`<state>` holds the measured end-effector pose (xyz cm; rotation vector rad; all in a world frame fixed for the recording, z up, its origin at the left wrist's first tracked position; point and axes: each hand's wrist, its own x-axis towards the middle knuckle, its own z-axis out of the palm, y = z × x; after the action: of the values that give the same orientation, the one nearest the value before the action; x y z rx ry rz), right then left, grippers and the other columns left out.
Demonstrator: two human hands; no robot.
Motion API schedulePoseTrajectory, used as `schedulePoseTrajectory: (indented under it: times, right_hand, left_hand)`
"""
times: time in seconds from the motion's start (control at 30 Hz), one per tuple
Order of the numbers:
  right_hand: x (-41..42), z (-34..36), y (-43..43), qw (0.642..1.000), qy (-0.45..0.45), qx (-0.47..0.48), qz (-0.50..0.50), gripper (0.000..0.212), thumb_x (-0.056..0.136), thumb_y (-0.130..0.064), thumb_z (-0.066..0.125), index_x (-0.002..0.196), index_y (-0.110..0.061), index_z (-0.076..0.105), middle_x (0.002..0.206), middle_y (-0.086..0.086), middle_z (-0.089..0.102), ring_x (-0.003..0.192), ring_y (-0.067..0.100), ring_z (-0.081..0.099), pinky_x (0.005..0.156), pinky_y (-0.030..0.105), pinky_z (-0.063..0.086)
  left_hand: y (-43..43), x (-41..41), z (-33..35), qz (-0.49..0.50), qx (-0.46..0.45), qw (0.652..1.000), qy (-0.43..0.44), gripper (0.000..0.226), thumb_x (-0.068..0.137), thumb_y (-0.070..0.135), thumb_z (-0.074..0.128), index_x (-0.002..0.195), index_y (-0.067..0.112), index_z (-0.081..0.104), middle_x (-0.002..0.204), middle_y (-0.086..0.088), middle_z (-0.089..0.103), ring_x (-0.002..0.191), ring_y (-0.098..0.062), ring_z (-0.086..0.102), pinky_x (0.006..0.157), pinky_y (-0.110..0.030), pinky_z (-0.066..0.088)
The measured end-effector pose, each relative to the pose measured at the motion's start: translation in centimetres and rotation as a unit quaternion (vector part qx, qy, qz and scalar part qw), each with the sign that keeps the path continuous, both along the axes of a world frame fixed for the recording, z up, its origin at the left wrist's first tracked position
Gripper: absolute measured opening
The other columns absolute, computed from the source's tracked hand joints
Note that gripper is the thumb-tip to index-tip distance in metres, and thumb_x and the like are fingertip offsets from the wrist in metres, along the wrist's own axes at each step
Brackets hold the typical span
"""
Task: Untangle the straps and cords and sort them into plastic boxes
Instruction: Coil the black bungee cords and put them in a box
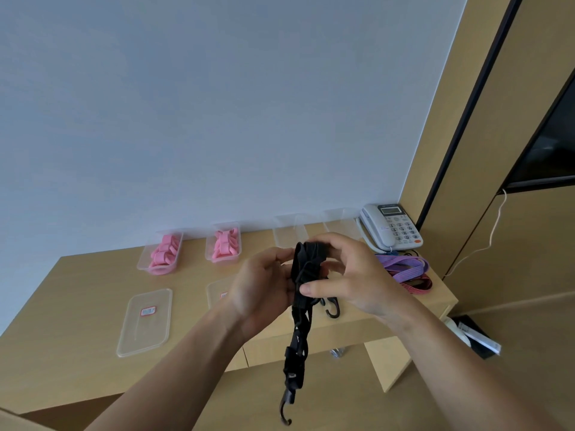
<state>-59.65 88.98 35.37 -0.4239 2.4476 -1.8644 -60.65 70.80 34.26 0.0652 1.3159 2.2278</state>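
One head-worn wide-angle camera looks forward and down, close over the wooden desk point(77, 290).

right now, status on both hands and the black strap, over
Hands: left hand and right hand both grip black strap at its bunched top. Hooked end hangs free. Unsorted purple cords on table by phone. Nothing blocking.

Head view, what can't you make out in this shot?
Strap tangle, head view: covered by the left hand and right hand.
Right lid, head view: mostly behind the left hand.
Label on left lid, head view: too small to read.
Clear boxes, head view: fronts hidden by both hands.
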Motion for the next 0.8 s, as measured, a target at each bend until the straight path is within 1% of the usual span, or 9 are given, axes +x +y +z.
schedulePoseTrajectory:
  times: [0.07,0.2,0.27,0.33,0.4,0.57,0.67,0.73,0.8]
  right_hand:
    - [0.1,0.1,-0.2,0.999,-0.003,-0.033,-0.003,0.062,0.058,-0.017,0.089,0.116,-0.026,0.067,0.108,-0.003,0.074,0.105,0.016,0.070,0.100,0.045,0.053]
    - [-0.2,0.7,-0.1,0.990,-0.022,-0.138,-0.002,0.057,0.060,-0.006,0.086,0.112,-0.023,0.070,0.103,0.016,0.073,0.090,0.030,0.071,0.084,0.063,0.053]
    - [-0.5,1.0,0.0,0.989,-0.011,-0.145,-0.018,0.057,0.060,-0.005,0.086,0.112,-0.023,0.070,0.102,0.016,0.074,0.090,0.031,0.071,0.085,0.060,0.054]
    - [-0.6,0.9,0.2,0.990,0.014,-0.137,-0.036,0.061,0.060,-0.005,0.086,0.116,-0.021,0.068,0.103,0.011,0.075,0.095,0.027,0.073,0.086,0.048,0.058]
    - [-0.7,0.7,0.4,0.991,0.044,-0.118,-0.053,0.064,0.062,-0.004,0.086,0.120,-0.021,0.066,0.104,0.008,0.074,0.096,0.024,0.073,0.085,0.039,0.059]
    - [-0.9,0.2,0.4,0.988,0.118,-0.049,-0.081,0.064,0.070,-0.003,0.084,0.122,-0.031,0.061,0.106,-0.005,0.071,0.098,0.019,0.070,0.090,0.043,0.058]
    - [-0.5,0.2,0.1,0.983,0.156,-0.017,-0.099,0.061,0.071,-0.011,0.081,0.122,-0.038,0.058,0.106,-0.013,0.069,0.103,0.018,0.068,0.094,0.045,0.055]
    - [-0.3,0.3,-0.1,0.977,0.184,-0.004,-0.109,0.062,0.073,-0.010,0.080,0.125,-0.035,0.058,0.108,-0.014,0.068,0.102,0.018,0.069,0.095,0.045,0.054]
    - [-0.3,0.3,-0.3,0.973,0.201,0.001,-0.113,0.063,0.074,-0.008,0.080,0.129,-0.030,0.058,0.113,-0.012,0.067,0.104,0.019,0.068,0.097,0.045,0.053]
  left_hand:
    - [0.1,0.0,-0.1,0.010,-0.029,1.000,0.000,0.045,0.094,0.039,0.051,0.117,0.005,0.070,0.103,-0.022,0.073,0.083,-0.028,0.071,0.073,-0.037,0.054]
    - [0.5,0.7,-0.8,-0.002,-0.124,0.992,0.024,0.054,0.106,0.045,0.040,0.130,0.005,0.067,0.104,-0.019,0.071,0.099,-0.032,0.068,0.097,-0.046,0.046]
    - [0.8,1.3,-0.9,-0.013,-0.101,0.995,0.008,0.051,0.105,0.045,0.043,0.119,0.004,0.070,0.096,-0.017,0.068,0.093,-0.036,0.066,0.090,-0.044,0.055]
    - [1.0,1.6,-0.9,-0.018,-0.084,0.996,-0.014,0.046,0.106,0.041,0.045,0.112,0.002,0.068,0.090,-0.016,0.068,0.084,-0.034,0.067,0.076,-0.036,0.059]
    - [1.0,1.8,-1.1,-0.019,-0.095,0.995,-0.025,0.045,0.107,0.038,0.042,0.109,0.001,0.068,0.086,-0.015,0.070,0.080,-0.032,0.069,0.074,-0.034,0.058]
    - [0.7,1.9,-1.5,-0.024,-0.137,0.990,-0.009,0.050,0.108,0.043,0.038,0.101,0.007,0.072,0.082,-0.013,0.071,0.087,-0.032,0.072,0.075,-0.029,0.055]
    - [0.8,1.9,-1.6,-0.023,-0.109,0.993,-0.024,0.046,0.108,0.040,0.039,0.103,0.005,0.068,0.079,-0.010,0.067,0.076,-0.030,0.068,0.072,-0.030,0.056]
    - [1.0,2.0,-1.7,-0.018,-0.100,0.995,-0.015,0.042,0.109,0.036,0.041,0.108,0.003,0.066,0.078,-0.007,0.063,0.069,-0.027,0.063,0.077,-0.036,0.056]
    - [1.1,2.0,-1.7,0.003,-0.127,0.992,0.022,0.040,0.110,0.032,0.044,0.112,-0.002,0.065,0.079,-0.006,0.064,0.067,-0.026,0.060,0.076,-0.038,0.056]
